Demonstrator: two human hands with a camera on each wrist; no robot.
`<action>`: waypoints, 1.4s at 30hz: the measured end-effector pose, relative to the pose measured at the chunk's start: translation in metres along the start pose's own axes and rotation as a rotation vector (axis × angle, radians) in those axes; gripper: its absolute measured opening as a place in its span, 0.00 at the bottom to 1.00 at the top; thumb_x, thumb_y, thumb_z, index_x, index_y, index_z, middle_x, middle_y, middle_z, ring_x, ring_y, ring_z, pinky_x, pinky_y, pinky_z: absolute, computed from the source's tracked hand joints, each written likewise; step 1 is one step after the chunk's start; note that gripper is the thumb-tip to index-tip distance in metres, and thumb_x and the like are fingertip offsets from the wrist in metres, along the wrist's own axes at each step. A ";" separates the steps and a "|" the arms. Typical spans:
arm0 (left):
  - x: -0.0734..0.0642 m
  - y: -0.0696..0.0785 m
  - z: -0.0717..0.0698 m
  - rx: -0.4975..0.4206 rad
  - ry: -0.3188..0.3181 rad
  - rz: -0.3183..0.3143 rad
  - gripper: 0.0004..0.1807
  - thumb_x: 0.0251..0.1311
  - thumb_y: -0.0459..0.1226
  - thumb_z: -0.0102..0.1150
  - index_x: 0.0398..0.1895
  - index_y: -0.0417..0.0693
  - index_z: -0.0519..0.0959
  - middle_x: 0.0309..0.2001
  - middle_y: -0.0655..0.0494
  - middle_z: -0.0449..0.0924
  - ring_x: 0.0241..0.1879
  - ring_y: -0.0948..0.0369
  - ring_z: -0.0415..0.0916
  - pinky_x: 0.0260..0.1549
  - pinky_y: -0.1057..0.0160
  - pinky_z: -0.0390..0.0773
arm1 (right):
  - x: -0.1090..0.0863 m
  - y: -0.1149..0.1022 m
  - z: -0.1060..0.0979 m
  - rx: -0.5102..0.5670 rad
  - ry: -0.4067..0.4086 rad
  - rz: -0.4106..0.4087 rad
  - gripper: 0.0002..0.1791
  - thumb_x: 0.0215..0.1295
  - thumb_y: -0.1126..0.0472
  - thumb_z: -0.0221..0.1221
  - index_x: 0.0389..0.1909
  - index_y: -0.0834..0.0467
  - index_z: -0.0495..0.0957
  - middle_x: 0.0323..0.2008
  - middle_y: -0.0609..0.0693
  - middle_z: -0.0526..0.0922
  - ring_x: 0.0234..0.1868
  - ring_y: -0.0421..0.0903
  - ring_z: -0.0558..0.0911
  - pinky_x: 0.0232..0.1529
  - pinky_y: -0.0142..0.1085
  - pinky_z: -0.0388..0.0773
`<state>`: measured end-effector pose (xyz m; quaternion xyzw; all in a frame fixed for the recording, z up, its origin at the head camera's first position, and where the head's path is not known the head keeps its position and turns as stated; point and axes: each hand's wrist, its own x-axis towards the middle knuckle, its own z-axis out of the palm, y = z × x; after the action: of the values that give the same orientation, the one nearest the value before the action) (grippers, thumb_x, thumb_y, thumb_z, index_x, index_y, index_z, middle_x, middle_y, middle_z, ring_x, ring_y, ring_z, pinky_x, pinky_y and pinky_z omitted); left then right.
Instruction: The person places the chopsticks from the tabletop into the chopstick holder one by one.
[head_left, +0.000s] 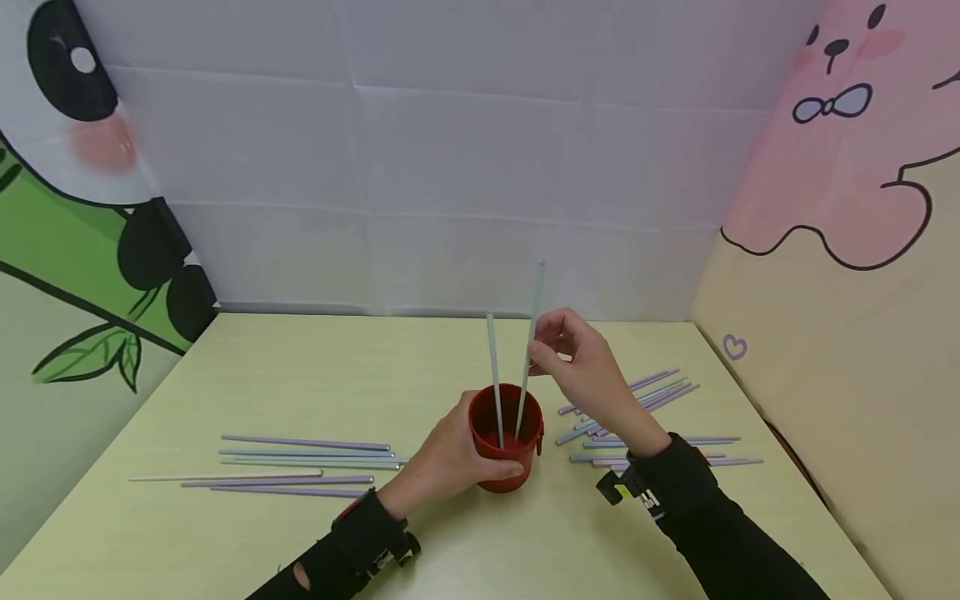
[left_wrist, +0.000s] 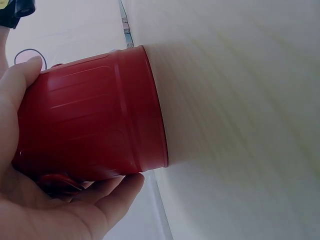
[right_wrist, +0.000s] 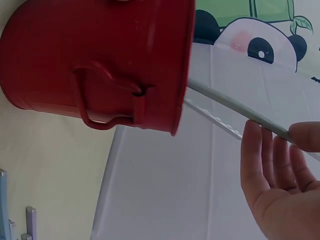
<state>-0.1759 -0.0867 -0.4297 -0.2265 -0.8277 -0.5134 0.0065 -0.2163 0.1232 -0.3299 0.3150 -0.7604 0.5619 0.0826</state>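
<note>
A small red bucket [head_left: 504,477] with a wire side handle [right_wrist: 107,120] stands on the table. My left hand [head_left: 455,454] grips it round the side, thumb across its front. One pale green stick [head_left: 494,367] leans inside the bucket, its top above the rim. Between thumb and fingertips, my right hand [head_left: 573,354] pinches a second, taller-reaching pale green stick [right_wrist: 235,105]; its lower end is down inside the bucket. In the left wrist view the bucket wall [left_wrist: 90,115] fills the palm.
Several purple, blue and white sticks [head_left: 300,454] lie in a row left of the bucket. Another loose pile of purple and blue sticks [head_left: 637,408] lies to its right, partly under my right forearm. A white sheeted wall [head_left: 450,167] rises behind the table [head_left: 300,358].
</note>
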 end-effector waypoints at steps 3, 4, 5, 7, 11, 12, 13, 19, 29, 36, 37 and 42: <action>0.000 0.000 0.000 0.001 0.001 0.002 0.48 0.40 0.51 0.77 0.64 0.60 0.58 0.55 0.66 0.68 0.52 0.65 0.69 0.43 0.61 0.78 | -0.003 0.010 0.006 -0.020 -0.002 0.010 0.09 0.69 0.63 0.56 0.46 0.54 0.70 0.36 0.52 0.75 0.35 0.48 0.81 0.36 0.42 0.82; 0.000 0.000 0.001 0.001 0.000 0.003 0.48 0.40 0.51 0.77 0.64 0.60 0.58 0.55 0.66 0.68 0.52 0.65 0.69 0.43 0.61 0.78 | -0.004 0.012 0.008 -0.025 -0.003 0.016 0.09 0.69 0.63 0.56 0.46 0.54 0.70 0.36 0.52 0.75 0.35 0.48 0.81 0.36 0.42 0.82; 0.000 0.000 0.001 0.003 0.000 0.005 0.48 0.40 0.52 0.77 0.64 0.60 0.58 0.55 0.66 0.68 0.52 0.65 0.69 0.43 0.61 0.78 | -0.004 0.014 0.010 -0.027 -0.005 0.024 0.09 0.68 0.63 0.57 0.46 0.54 0.70 0.36 0.52 0.75 0.35 0.49 0.81 0.36 0.41 0.82; 0.000 -0.001 0.001 0.001 0.002 0.006 0.48 0.40 0.52 0.77 0.64 0.60 0.58 0.55 0.66 0.68 0.52 0.66 0.69 0.43 0.61 0.77 | -0.006 0.018 0.013 -0.037 -0.009 0.044 0.09 0.68 0.62 0.57 0.47 0.54 0.70 0.36 0.52 0.76 0.34 0.49 0.81 0.36 0.41 0.82; 0.000 -0.001 0.001 -0.003 -0.004 0.007 0.48 0.40 0.52 0.76 0.65 0.60 0.58 0.56 0.65 0.68 0.52 0.66 0.69 0.43 0.61 0.78 | -0.009 0.014 0.019 -0.078 -0.015 0.064 0.09 0.68 0.64 0.56 0.47 0.58 0.70 0.36 0.53 0.76 0.34 0.49 0.81 0.36 0.43 0.82; 0.000 -0.001 0.001 -0.003 -0.006 0.005 0.48 0.40 0.52 0.76 0.65 0.60 0.58 0.56 0.65 0.68 0.52 0.66 0.68 0.43 0.61 0.78 | -0.010 0.011 0.020 -0.088 -0.015 0.065 0.09 0.68 0.65 0.56 0.47 0.59 0.70 0.36 0.54 0.76 0.34 0.50 0.80 0.36 0.44 0.82; 0.000 -0.001 0.001 -0.004 -0.007 0.004 0.49 0.40 0.52 0.76 0.65 0.59 0.58 0.56 0.65 0.68 0.52 0.66 0.68 0.43 0.62 0.78 | -0.011 0.007 0.021 -0.094 -0.014 0.068 0.09 0.68 0.66 0.56 0.47 0.61 0.70 0.36 0.55 0.76 0.35 0.52 0.80 0.36 0.45 0.82; 0.001 0.000 0.001 -0.007 -0.011 0.000 0.49 0.40 0.53 0.76 0.65 0.59 0.58 0.57 0.64 0.67 0.53 0.65 0.68 0.42 0.62 0.78 | -0.014 -0.011 0.024 -0.118 -0.006 0.091 0.10 0.66 0.69 0.56 0.47 0.66 0.70 0.37 0.58 0.76 0.37 0.55 0.79 0.37 0.43 0.82; -0.002 0.012 -0.002 -0.005 0.006 0.016 0.48 0.41 0.47 0.77 0.64 0.53 0.59 0.57 0.56 0.69 0.52 0.59 0.69 0.42 0.58 0.78 | -0.018 -0.015 0.022 -0.143 0.004 0.087 0.11 0.66 0.70 0.56 0.47 0.61 0.71 0.38 0.60 0.77 0.36 0.55 0.81 0.39 0.41 0.81; -0.001 0.009 0.000 -0.003 0.001 0.004 0.49 0.40 0.50 0.77 0.65 0.56 0.59 0.57 0.59 0.69 0.52 0.62 0.69 0.43 0.60 0.78 | -0.023 0.022 0.002 -0.224 0.020 0.016 0.13 0.67 0.61 0.58 0.50 0.52 0.71 0.40 0.47 0.78 0.39 0.43 0.79 0.40 0.37 0.81; 0.000 0.003 0.001 0.003 0.003 -0.003 0.49 0.39 0.52 0.77 0.64 0.58 0.59 0.57 0.62 0.69 0.52 0.65 0.68 0.42 0.61 0.78 | -0.024 0.022 -0.002 -0.243 0.020 0.010 0.13 0.67 0.61 0.59 0.50 0.52 0.71 0.40 0.46 0.78 0.40 0.42 0.79 0.40 0.38 0.81; 0.000 0.000 0.001 0.004 -0.001 -0.012 0.50 0.38 0.54 0.77 0.64 0.59 0.58 0.57 0.64 0.69 0.52 0.66 0.68 0.42 0.62 0.78 | -0.031 0.021 -0.021 -0.360 0.031 -0.043 0.14 0.66 0.61 0.60 0.50 0.51 0.71 0.41 0.44 0.78 0.41 0.39 0.78 0.40 0.38 0.81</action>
<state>-0.1761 -0.0854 -0.4306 -0.2217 -0.8301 -0.5116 0.0031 -0.2090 0.1575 -0.3546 0.3026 -0.8405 0.4196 0.1614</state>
